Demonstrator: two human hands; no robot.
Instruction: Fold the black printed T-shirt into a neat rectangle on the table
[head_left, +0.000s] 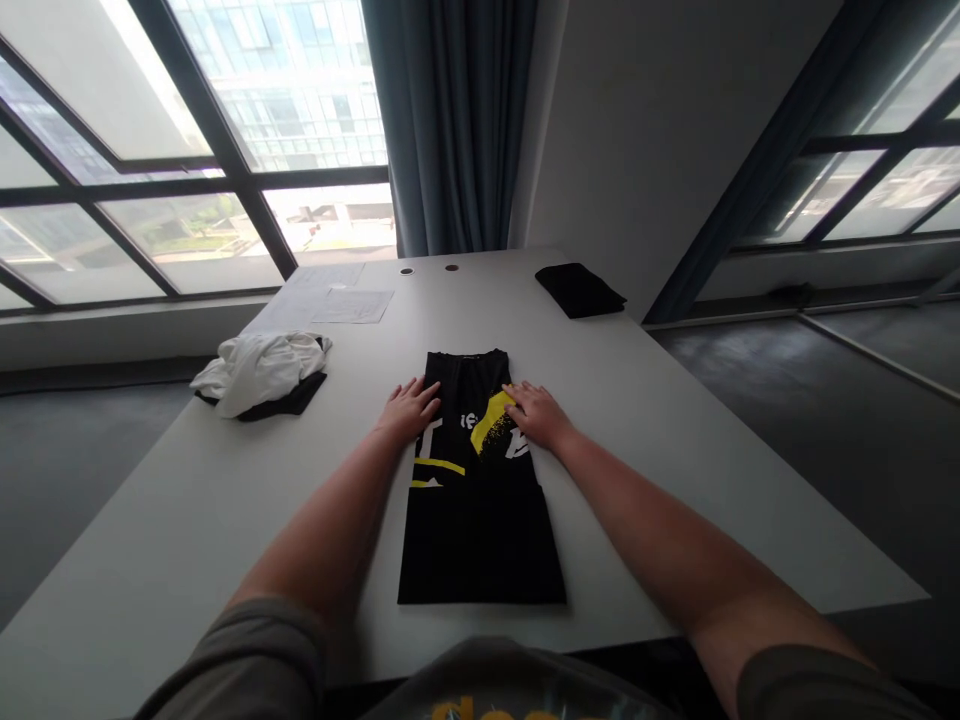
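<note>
A black garment [480, 540] with yellow and white print lies flat in front of me, its near part plain black and folded over. Its far edge looks gathered like a waistband, so it may be shorts. At its left edge my left hand [409, 408] rests palm down, fingers spread, fingertips on the cloth. My right hand [538, 412] lies the same way on the right edge, its fingertips touching the yellow print. Neither hand grips the fabric.
On the white table [337, 560], a crumpled white cloth [259, 370] sits over black cloth [300, 397] at the left. A folded black cloth [580, 290] lies at the far right. Paper sheets [352, 306] lie far left, before a blue curtain [450, 130] and windows.
</note>
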